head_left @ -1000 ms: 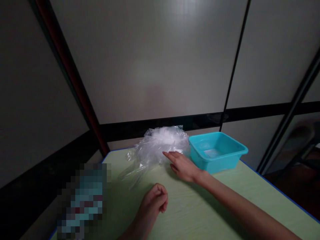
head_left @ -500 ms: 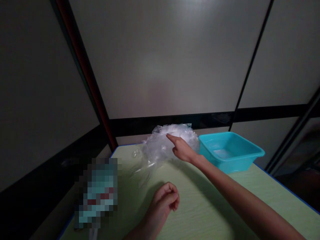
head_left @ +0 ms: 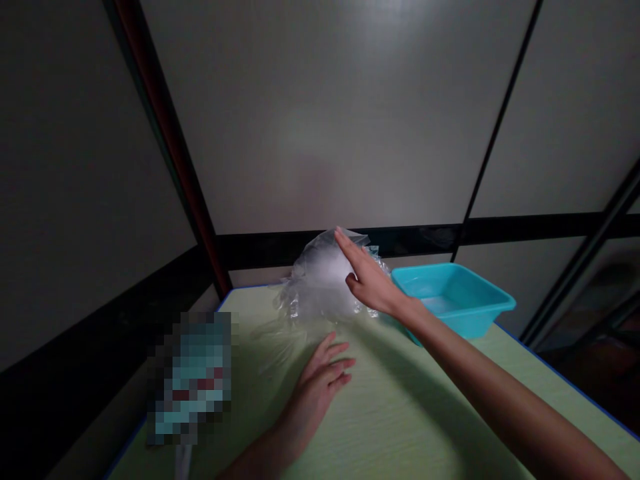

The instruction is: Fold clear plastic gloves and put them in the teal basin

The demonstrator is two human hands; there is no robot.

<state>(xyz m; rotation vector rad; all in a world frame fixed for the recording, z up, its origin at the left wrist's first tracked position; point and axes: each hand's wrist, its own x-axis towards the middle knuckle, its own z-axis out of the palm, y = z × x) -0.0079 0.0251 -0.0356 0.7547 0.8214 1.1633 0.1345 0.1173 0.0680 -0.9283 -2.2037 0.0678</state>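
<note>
A heap of clear, crinkled plastic bags point(head_left: 320, 287) lies toward the back of the table. My right hand point(head_left: 373, 283) reaches across to it with straight fingers, their tips at the raised upper edge of the plastic. Its thumb is bent and stands apart from the fingertips. I cannot make out whether any plastic is caught between the fingers. Nearer to me, my left hand point(head_left: 320, 383) hovers over the table in front of the heap, fingers spread and holding nothing.
A turquoise plastic basin point(head_left: 455, 290) stands right of the bags, partly behind my right forearm. A pixelated blue-green item point(head_left: 197, 373) is at the left edge of the pale green table point(head_left: 400, 413). Grey panels point(head_left: 325, 133) with a dark band rise behind the table.
The plastic has risen at its top edge along with my right hand's fingertips, which moved up. My left hand has unfolded from a loose curl to spread fingers and shifted slightly forward.
</note>
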